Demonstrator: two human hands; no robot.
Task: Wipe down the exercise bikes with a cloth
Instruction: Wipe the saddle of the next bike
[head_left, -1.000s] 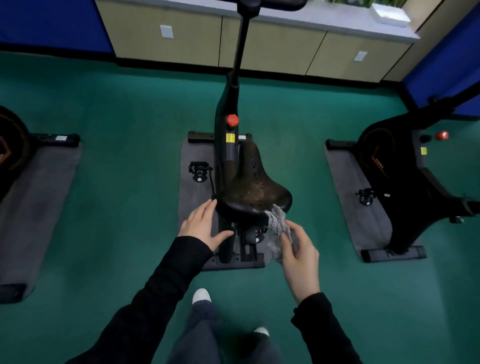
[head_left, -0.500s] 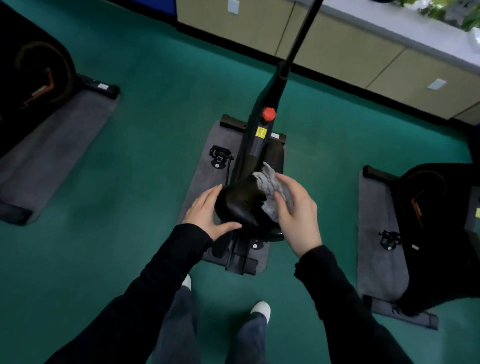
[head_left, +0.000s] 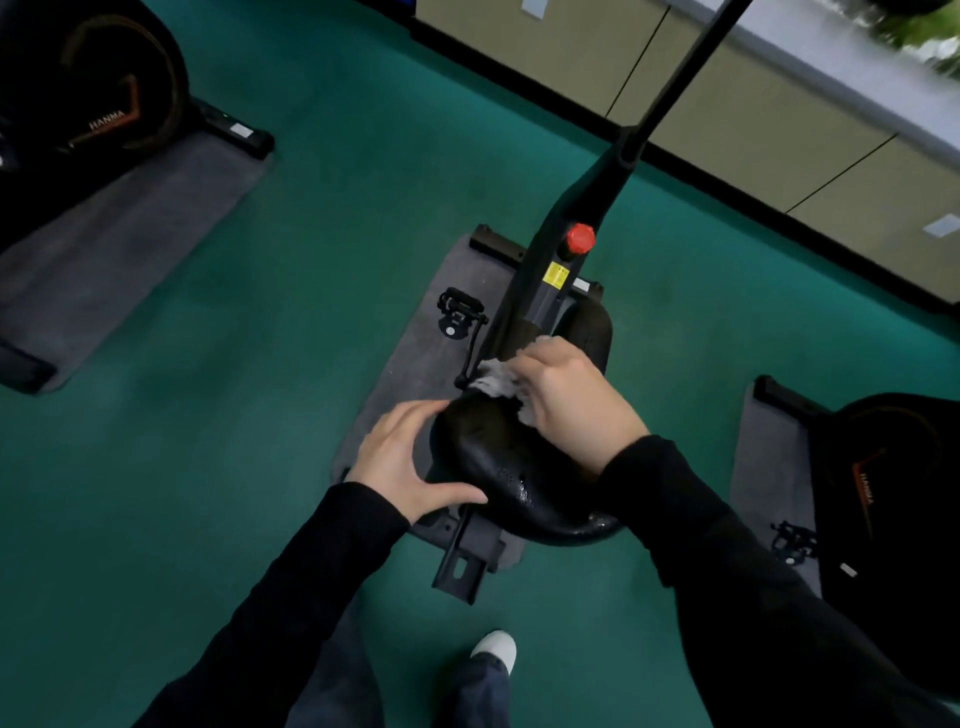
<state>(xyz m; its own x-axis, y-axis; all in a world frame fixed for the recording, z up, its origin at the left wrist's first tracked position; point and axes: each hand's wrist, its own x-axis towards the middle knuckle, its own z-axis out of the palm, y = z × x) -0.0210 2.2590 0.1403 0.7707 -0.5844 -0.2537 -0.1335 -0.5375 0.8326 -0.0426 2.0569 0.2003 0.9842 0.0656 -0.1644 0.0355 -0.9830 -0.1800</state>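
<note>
We wear black long sleeves, plain & snug at the cuffs: L sleeve (head_left: 291, 597), R sleeve (head_left: 727, 571). L grip (head_left: 402, 462) & R grip (head_left: 571, 400) are bare. Lower down we've got dark blue trousers (head_left: 478, 696), creased at the hem, over a shoe (head_left: 496, 647) w/ a white toe.

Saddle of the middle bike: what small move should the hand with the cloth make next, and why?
Probably draw the cloth back along the saddle toward its wide rear. The right hand holds the cloth at the narrow front, wet drops glint near the rear, and the left hand steadies the saddle's side.
</note>
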